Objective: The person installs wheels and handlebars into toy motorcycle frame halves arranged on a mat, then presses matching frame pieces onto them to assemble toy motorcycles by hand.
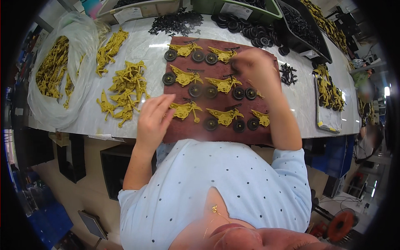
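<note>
On a dark red mat [258, 135], yellow toy motorcycle bodies lie in rows with black wheels and thin black parts beside them. My left hand [154, 118] is over the mat's left edge, its fingers extended and apart from the thumb, next to a yellow motorcycle body [185, 111] in the near row. No object shows in it. My right hand [255, 64] hovers over the mat's far right part, close to a yellow motorcycle body [223, 55]; motion smears its fingers, and whatever they may hold is hidden. A black wheel [238, 93] lies below that hand.
Loose yellow bodies [129, 83] are heaped left of the mat, beside a clear plastic bag [89, 50] of more. Beyond it lie small black parts [177, 23] and a wheel pile [254, 33]. A green bin [271, 10] and a black tray [321, 52] stand behind.
</note>
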Demonstrator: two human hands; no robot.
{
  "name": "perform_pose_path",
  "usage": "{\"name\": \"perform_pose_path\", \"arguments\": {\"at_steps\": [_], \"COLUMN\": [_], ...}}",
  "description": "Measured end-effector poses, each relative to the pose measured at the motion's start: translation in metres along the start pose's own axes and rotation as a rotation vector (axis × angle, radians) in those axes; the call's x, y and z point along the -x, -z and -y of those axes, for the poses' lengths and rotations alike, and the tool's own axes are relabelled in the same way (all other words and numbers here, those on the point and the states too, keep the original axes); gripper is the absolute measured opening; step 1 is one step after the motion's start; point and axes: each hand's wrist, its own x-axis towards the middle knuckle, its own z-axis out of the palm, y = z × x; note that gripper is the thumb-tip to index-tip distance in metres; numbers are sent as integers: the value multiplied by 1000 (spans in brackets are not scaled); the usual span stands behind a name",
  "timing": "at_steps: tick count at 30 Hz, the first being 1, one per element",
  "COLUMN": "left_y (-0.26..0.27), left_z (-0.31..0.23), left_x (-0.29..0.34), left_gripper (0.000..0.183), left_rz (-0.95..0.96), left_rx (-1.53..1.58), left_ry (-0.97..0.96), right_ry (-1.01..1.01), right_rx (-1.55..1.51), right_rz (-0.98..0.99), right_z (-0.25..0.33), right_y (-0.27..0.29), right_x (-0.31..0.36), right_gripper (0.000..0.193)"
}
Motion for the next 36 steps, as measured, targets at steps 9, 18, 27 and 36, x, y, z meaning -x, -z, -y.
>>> {"name": "perform_pose_path", "arguments": {"at_steps": [9,18,27,36], "left_y": [2,0,-3,-2], "left_z": [14,32,31,40], "left_x": [23,49,53,49], "left_gripper": [32,22,21,26], "left_rz": [-24,53,-107,85], "left_rx": [85,-53,-8,5], "left_ry": [-253,-233,-174,-150], "right_ry": [-2,193,165,272], "right_rx": [-351,66,-40,25], "right_rz": [272,210,308,252], "right_z": [72,66,68,66], "right_y": [-58,-77,-73,-67], "right_x": [67,82,93,95], "right_gripper": [29,25,37,43]}}
